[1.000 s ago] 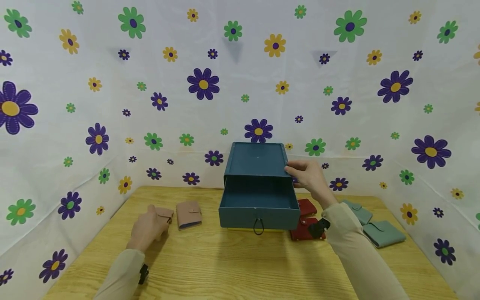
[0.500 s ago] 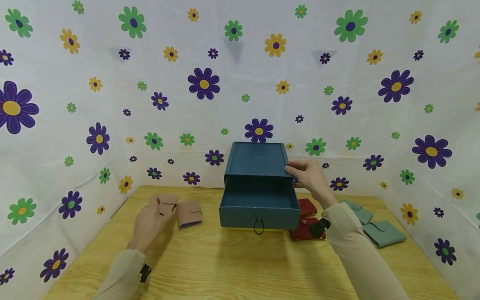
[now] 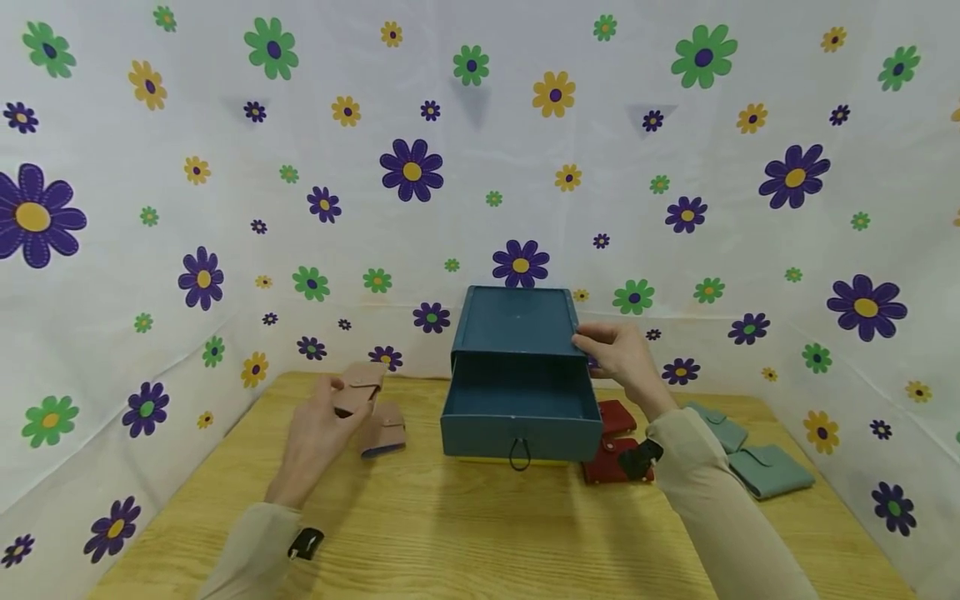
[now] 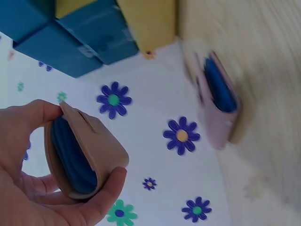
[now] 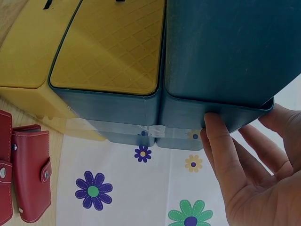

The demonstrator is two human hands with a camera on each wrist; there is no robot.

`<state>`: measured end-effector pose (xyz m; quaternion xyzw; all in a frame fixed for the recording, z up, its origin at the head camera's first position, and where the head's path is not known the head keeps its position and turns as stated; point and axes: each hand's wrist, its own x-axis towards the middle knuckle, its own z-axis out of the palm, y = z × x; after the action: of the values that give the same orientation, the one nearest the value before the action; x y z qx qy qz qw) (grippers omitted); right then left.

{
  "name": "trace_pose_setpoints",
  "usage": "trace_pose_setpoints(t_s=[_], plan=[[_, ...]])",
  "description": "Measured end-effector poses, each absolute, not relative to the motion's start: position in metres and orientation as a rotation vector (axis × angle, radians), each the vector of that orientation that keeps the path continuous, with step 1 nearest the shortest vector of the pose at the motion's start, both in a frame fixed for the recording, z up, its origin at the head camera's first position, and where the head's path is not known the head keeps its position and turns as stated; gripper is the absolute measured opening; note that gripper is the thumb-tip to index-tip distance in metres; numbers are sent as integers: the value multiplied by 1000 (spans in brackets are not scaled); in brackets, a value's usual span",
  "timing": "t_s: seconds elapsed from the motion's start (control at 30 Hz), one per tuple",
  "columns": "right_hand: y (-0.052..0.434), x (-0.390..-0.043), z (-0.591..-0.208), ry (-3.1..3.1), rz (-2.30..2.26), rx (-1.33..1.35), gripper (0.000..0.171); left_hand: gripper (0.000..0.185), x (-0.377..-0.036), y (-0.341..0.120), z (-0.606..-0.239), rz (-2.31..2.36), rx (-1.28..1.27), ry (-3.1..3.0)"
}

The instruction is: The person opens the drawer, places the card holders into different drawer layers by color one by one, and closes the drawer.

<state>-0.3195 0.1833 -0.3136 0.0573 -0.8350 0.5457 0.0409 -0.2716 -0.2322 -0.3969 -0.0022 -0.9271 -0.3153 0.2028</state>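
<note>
My left hand (image 3: 318, 433) holds a pink snap-flap card wallet (image 3: 362, 383) in the air, thumb and fingers on its two sides. The left wrist view shows the blue inner sleeves of this wallet (image 4: 101, 141) facing the camera. A second pink card wallet (image 3: 388, 433) lies on the table just below and behind it. My right hand (image 3: 618, 358) grips the upper right front corner of a blue drawer unit (image 3: 517, 321), thumb at the edge, fingers along the side wall (image 5: 188, 115). The unit's top drawer (image 3: 521, 437) is pulled out, its visible interior bare.
Yellow-fronted drawers (image 5: 108, 47) sit under the top one. Two red card wallets (image 3: 611, 458) lie right of the unit, partly behind the right wrist. Two green card wallets (image 3: 772, 471) are farther right. A flower-printed cloth (image 3: 480, 167) stands behind the wooden table (image 3: 420, 533).
My left hand has lifted the pink card wallet off the table and carried it up and to the right, over the other pink one. The right hand stays on the drawer unit.
</note>
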Motion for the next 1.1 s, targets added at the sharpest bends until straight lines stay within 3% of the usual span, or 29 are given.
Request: trace_pose_setpoints(t_s=[0.6,1.1], plan=[[184,-320,-315,-2554,1665,189,45,68,-255,-208,-376,-1153,-80,-2522],[185,-319,-316,-2540,1686,217,46,54,-235,-184,-356,-1308,-263,-2353]])
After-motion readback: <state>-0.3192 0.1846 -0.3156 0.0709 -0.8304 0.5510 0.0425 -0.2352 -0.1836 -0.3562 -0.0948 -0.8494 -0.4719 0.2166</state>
